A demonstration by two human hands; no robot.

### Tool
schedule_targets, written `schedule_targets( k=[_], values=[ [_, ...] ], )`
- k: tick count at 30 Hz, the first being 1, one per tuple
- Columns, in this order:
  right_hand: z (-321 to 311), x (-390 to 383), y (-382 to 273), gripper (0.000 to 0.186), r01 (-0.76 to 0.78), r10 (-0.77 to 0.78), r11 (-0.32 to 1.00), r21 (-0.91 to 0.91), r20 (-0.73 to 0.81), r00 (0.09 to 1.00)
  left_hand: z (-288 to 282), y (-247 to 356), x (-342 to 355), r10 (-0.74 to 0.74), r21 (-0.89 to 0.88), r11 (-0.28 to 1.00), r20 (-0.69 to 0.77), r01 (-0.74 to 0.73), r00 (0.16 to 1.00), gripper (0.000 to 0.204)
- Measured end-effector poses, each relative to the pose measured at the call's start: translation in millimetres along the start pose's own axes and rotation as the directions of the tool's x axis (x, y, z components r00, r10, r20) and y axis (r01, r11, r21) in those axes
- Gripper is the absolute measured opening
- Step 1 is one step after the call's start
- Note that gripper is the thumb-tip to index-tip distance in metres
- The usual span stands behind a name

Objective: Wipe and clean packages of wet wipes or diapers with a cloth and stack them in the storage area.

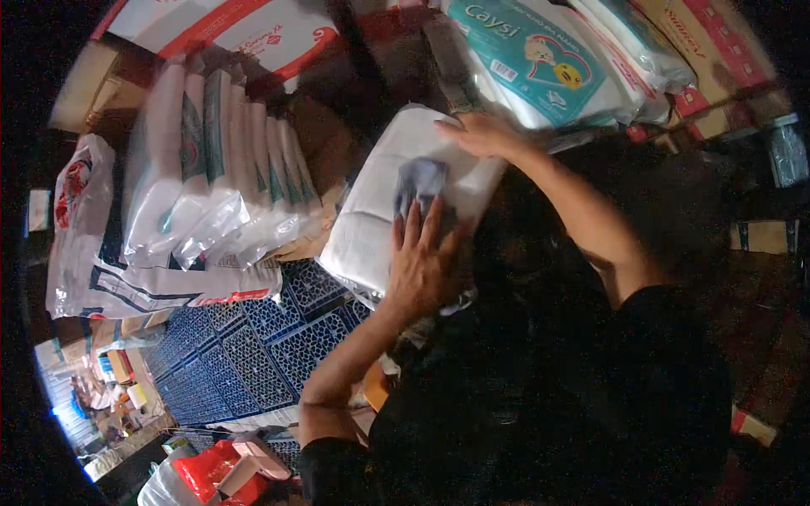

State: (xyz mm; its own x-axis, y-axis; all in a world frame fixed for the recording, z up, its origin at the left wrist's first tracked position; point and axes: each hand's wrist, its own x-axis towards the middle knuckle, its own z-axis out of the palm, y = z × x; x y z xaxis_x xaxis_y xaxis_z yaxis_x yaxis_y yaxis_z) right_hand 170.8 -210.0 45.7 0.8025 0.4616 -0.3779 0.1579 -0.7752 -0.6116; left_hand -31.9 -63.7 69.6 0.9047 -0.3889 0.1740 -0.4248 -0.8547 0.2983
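Note:
A white plastic-wrapped package (pixel 363 228) sits at the centre, tilted. My left hand (pixel 422 266) rests over its middle, fingers stretched out on a crumpled grey-blue cloth (pixel 422 177); part of the thumb side is blurred. My right hand (pixel 479 137) grips the package at its upper right edge, with its fingertips on the top face. Both forearms reach in from the lower part of the view.
Several wrapped white packs (pixel 202 169) stand left on a white sack (pixel 169 287). Teal-and-white packs (pixel 498 59) lie at upper right beside cardboard boxes (pixel 709 51). A red-and-white carton (pixel 236 38) is behind. Blue patterned tiling (pixel 253 363) shows below, with a red bag (pixel 202 468) at lower left.

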Motion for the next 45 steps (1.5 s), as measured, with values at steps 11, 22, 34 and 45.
schedule_targets(
  k=[11,22,34,45],
  values=[
    [6.9,-6.8,5.0,0.074,-0.058,0.022,0.985,-0.165,-0.217,0.976,13.7,-74.3,97.3,-0.274,-0.056,0.962,-0.172,0.268,0.946,0.058],
    [-0.2,-11.6,10.5,0.071,-0.071,0.049,0.974,-0.216,-0.105,0.993,-13.6,-71.5,31.2,-0.289,0.061,0.951,-0.175,0.304,0.941,0.05],
    [-44.2,-69.1,-12.1,0.069,0.051,-0.093,0.943,0.328,0.114,0.989,-11.9,-98.2,-55.5,-0.731,-0.666,0.547,-0.086,0.507,0.677,0.042],
    [-25.0,-96.5,-74.3,0.063,0.132,-0.015,0.312,0.941,-0.134,0.991,1.5,-38.8,-15.2,-0.762,-0.901,0.406,-0.243,0.151,0.601,0.037]
  ],
)
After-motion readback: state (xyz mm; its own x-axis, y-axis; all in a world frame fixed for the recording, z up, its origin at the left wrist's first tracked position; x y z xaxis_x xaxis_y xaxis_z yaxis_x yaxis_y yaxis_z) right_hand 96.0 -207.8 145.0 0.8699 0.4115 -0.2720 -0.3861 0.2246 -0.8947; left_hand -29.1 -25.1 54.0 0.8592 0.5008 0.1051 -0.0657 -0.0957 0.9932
